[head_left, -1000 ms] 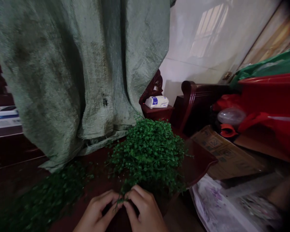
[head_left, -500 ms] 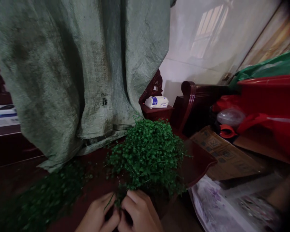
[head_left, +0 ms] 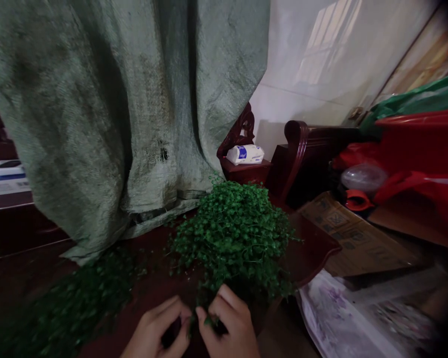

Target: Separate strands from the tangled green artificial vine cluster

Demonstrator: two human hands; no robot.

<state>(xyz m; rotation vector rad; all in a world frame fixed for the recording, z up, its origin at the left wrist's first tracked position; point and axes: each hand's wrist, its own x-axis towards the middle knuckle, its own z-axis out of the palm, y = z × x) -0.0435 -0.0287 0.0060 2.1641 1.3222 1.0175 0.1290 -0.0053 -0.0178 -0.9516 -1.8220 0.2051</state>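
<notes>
In the head view my left hand and my right hand are close together at the bottom centre, a small gap between their fingertips. Each pinches a bit of green sprig between thumb and finger; the right one's sprig shows best. Just beyond them rises a heap of small-leaved green plants with thin stems, on a dark red wooden table. A second, blurred heap of the same greens lies at the lower left.
Grey-green woven sacking hangs behind the table. A tissue pack rests on a wooden ledge. To the right are flattened cardboard, a red tub, a clear plastic container and purple-patterned white cloth.
My hands have drawn slightly apart, the right one moving to the right. Both pinch greenery between their fingers. The view has shifted a little, while the heaps look the same.
</notes>
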